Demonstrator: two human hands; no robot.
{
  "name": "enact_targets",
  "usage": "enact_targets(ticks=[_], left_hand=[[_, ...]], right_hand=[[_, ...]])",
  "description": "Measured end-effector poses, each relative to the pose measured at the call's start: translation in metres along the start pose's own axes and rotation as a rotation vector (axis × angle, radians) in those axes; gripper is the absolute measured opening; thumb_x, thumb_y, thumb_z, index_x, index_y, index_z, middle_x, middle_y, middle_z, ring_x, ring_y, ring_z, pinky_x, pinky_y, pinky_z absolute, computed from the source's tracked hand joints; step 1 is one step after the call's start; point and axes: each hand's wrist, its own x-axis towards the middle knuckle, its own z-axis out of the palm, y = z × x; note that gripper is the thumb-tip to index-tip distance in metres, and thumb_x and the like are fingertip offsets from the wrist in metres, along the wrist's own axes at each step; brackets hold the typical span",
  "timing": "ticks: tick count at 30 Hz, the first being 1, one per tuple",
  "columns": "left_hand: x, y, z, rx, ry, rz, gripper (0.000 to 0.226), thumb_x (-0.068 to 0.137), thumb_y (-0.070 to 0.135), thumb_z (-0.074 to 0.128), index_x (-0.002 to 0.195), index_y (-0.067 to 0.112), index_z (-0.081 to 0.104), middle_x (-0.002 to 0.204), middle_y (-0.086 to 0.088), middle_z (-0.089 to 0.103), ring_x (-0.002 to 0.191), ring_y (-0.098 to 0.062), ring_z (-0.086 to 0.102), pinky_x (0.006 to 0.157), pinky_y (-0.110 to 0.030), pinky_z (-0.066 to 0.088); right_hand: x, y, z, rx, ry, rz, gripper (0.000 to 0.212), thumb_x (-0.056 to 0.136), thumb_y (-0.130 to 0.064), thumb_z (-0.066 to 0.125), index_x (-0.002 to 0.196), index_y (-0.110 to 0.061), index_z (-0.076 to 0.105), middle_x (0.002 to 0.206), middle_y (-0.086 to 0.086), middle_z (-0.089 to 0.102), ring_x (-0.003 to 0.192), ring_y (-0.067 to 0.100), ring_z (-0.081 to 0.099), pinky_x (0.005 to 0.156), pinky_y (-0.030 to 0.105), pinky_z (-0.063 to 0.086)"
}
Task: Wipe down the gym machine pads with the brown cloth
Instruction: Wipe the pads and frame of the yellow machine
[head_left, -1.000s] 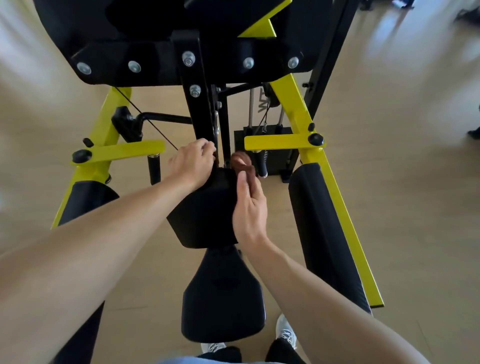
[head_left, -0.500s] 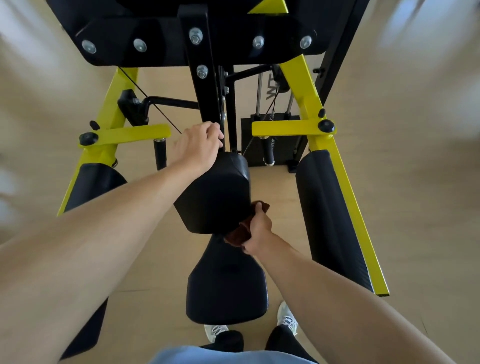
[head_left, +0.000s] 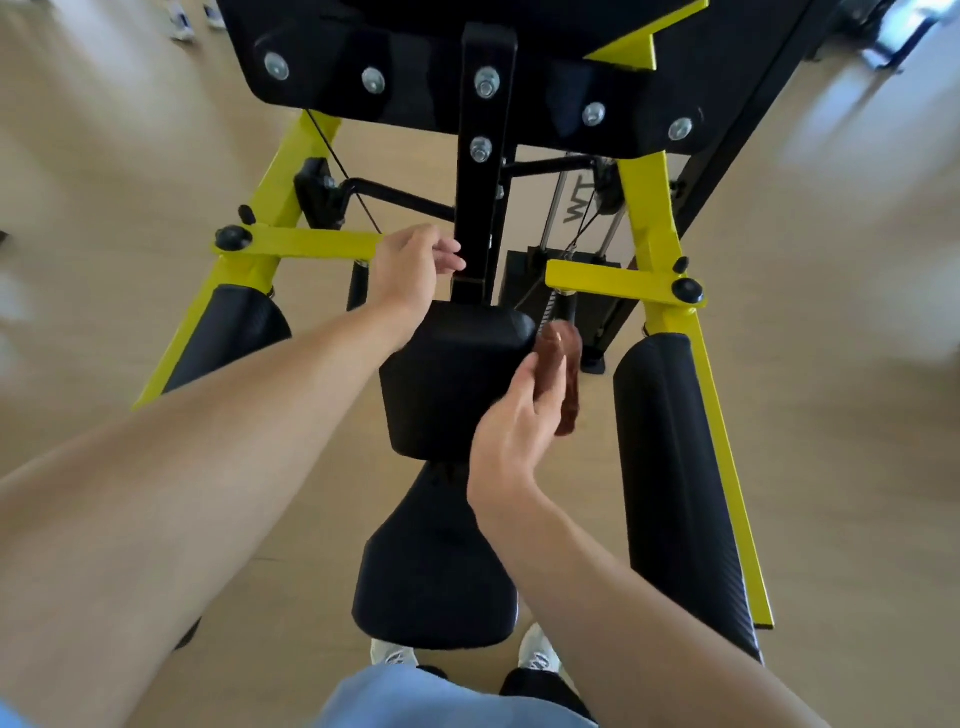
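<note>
Head view: the left hand (head_left: 410, 270) rests at the top rear edge of the middle pad (head_left: 452, 379), fingers loosely curled towards the black upright post (head_left: 483, 171) without closing on anything that can be seen. The right hand (head_left: 511, 431) holds the brown cloth (head_left: 563, 374) flat under its extended fingers, pressing it against the right side edge of the middle pad. The cloth runs from near the pad's upper right corner down along most of that side; its lower end hangs just past the fingertips.

The seat pad (head_left: 436, 571) sits below the middle pad, their edges overlapping in this view; whether they touch cannot be told. The right roller pad (head_left: 680, 493) runs lengthwise alongside the yellow frame (head_left: 670, 332), apart from the cloth with an open strip of wooden floor (head_left: 841, 415) showing between them. The left roller pad (head_left: 234, 332) is largely covered by the left forearm. A black plate with bolts (head_left: 571, 93) overhangs the upper part of the scene, close above the left hand. Yellow cross arms project inward on both sides at the level of the left hand. Floor space is open to the right and left of the frame. White shoes (head_left: 540, 654) stand just behind the seat pad's near edge.
</note>
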Motion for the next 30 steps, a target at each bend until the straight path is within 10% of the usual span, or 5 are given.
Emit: enact_targets(ticks=[4,9,14,21,30], left_hand=[[0.006,-0.012,-0.020,-0.151,-0.008,-0.136,0.041,0.105,0.027,0.032,0.088,0.009,0.065,0.082,-0.006,0.072,0.081,-0.017,0.066,0.084,-0.032,0.051],[-0.006,-0.038,-0.054,-0.302,-0.127,-0.332,0.050,0.105,0.047,0.027,0.111,0.010,0.061,0.100,-0.007,0.069,0.087,-0.019,0.064,0.075,-0.031,0.050],[-0.007,-0.040,-0.077,-0.273,-0.059,-0.413,0.048,0.102,0.053,0.032,0.095,0.019,0.066,0.088,-0.002,0.066,0.077,-0.016,0.061,0.067,-0.031,0.047],[-0.022,-0.049,-0.079,-0.185,-0.048,-0.434,0.042,0.105,0.044,0.033,0.096,0.016,0.064,0.092,-0.003,0.068,0.084,-0.020,0.064,0.082,-0.038,0.055],[-0.045,-0.084,-0.101,-0.189,0.129,-0.539,0.043,0.102,0.045,0.038,0.098,0.014,0.066,0.107,-0.007,0.070,0.101,-0.026,0.067,0.099,-0.046,0.052]], right_hand=[[0.019,-0.006,0.004,-0.736,-0.162,-0.564,0.037,0.103,-0.044,0.044,0.140,-0.046,0.047,0.159,-0.019,0.030,0.153,0.009,0.006,0.121,0.048,0.009],[0.027,-0.022,0.023,-1.355,-0.385,-0.990,0.046,0.101,-0.044,0.042,0.146,-0.036,0.045,0.156,-0.007,0.040,0.151,0.021,0.020,0.120,0.054,0.014],[0.008,-0.052,0.061,-1.460,-0.793,-1.007,0.070,0.096,-0.070,0.028,0.156,-0.035,0.024,0.163,-0.007,0.027,0.151,0.021,0.021,0.120,0.052,0.018],[0.048,-0.057,0.059,-1.655,-0.724,-0.940,0.081,0.078,-0.087,0.037,0.148,-0.047,0.032,0.153,-0.001,0.040,0.145,0.035,0.026,0.119,0.058,0.018],[0.004,-0.006,0.095,-2.100,-0.910,-1.724,0.035,0.099,-0.038,0.049,0.120,-0.018,0.069,0.133,0.011,0.060,0.135,0.041,0.038,0.113,0.060,0.027]])
